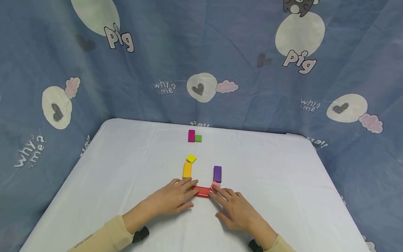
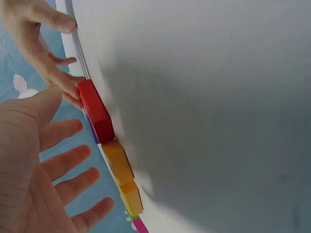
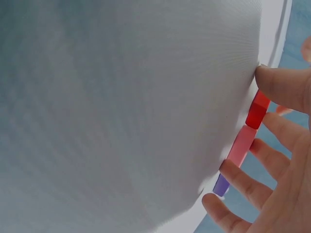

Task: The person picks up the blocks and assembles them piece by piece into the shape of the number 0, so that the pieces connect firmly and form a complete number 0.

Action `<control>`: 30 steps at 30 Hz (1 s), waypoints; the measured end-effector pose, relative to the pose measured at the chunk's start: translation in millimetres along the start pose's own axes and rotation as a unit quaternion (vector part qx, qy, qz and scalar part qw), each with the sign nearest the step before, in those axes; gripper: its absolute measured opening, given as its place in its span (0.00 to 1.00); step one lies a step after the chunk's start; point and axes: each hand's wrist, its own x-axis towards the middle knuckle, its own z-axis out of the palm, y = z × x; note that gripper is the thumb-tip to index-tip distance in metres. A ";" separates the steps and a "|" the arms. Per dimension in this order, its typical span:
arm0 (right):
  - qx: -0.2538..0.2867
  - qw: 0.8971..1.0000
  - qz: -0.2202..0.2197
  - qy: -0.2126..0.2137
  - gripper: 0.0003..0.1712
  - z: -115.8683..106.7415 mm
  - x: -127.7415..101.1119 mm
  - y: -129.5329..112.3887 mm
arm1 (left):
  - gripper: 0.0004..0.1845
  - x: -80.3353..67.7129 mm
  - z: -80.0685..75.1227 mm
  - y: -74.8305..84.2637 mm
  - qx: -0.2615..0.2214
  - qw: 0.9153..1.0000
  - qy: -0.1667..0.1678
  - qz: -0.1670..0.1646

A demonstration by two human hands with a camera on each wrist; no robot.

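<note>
A red block point(image 1: 202, 191) lies lengthwise between the two hands. My left hand point(image 1: 170, 198) is at its left end, fingers spread and fairly straight, with fingertips over the block's edge in the head view. Just beyond those fingers stands an orange block point(image 1: 187, 170), with a yellow block point(image 1: 191, 158) turned at an angle behind it. My right hand point(image 1: 237, 211) has its fingers extended at the red block's right end and over a pink block point(image 1: 215, 184). Behind the pink one is a purple block point(image 1: 217, 174). In the right wrist view the fingertips point(image 3: 227, 167) overlap the pink and purple blocks.
Farther back on the white-covered table point(image 1: 267, 168), a magenta block point(image 1: 191, 135) stands beside a smaller green block point(image 1: 198, 138). A blue printed cloth point(image 1: 245, 115) hangs behind the table's far edge and around its sides.
</note>
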 end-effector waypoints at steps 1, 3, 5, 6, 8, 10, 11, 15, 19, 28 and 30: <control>0.000 1.000 -0.002 0.002 0.38 -0.1 0.2 -0.1 | 0.28 -0.8 1.1 0.8 0.004 1.000 0.003 0.003; -0.001 1.000 -0.003 0.003 0.38 -0.2 0.5 -0.3 | 0.28 -2.1 3.4 2.1 0.009 1.000 0.002 0.000; -0.002 1.000 -0.002 0.001 0.37 -0.5 0.7 -0.4 | 0.28 -2.4 5.4 3.3 0.006 1.000 -0.005 -0.009; -0.002 1.000 -0.001 0.000 0.37 -0.6 0.5 -0.5 | 0.29 -2.2 6.3 3.8 0.005 1.000 -0.009 -0.014; -0.002 1.000 0.001 -0.003 0.37 -0.9 0.7 -0.6 | 0.29 -1.8 7.7 4.6 0.002 1.000 -0.014 -0.021; -0.003 1.000 0.002 -0.005 0.37 -1.0 0.7 -0.8 | 0.29 -1.3 8.6 5.0 0.002 1.000 -0.016 -0.026; -0.003 1.000 0.002 -0.005 0.37 -1.0 0.7 -0.9 | 0.29 -1.2 8.8 5.1 0.003 0.999 -0.017 -0.027; -0.005 1.000 -0.001 -0.002 0.38 -0.6 1.0 -1.0 | 0.28 -1.5 8.5 5.1 0.009 0.999 -0.013 -0.028; -0.008 1.000 -0.003 0.002 0.38 0.0 1.3 -0.9 | 0.28 -1.8 8.0 5.4 0.011 1.000 -0.012 -0.027; 0.018 0.998 -0.007 0.055 0.35 -7.4 5.9 5.2 | 0.29 -2.0 9.2 4.8 0.006 1.000 -0.012 -0.024; 0.033 0.995 -0.003 0.095 0.33 -12.2 11.2 12.3 | 0.29 -1.7 9.3 4.1 0.010 1.000 -0.009 -0.023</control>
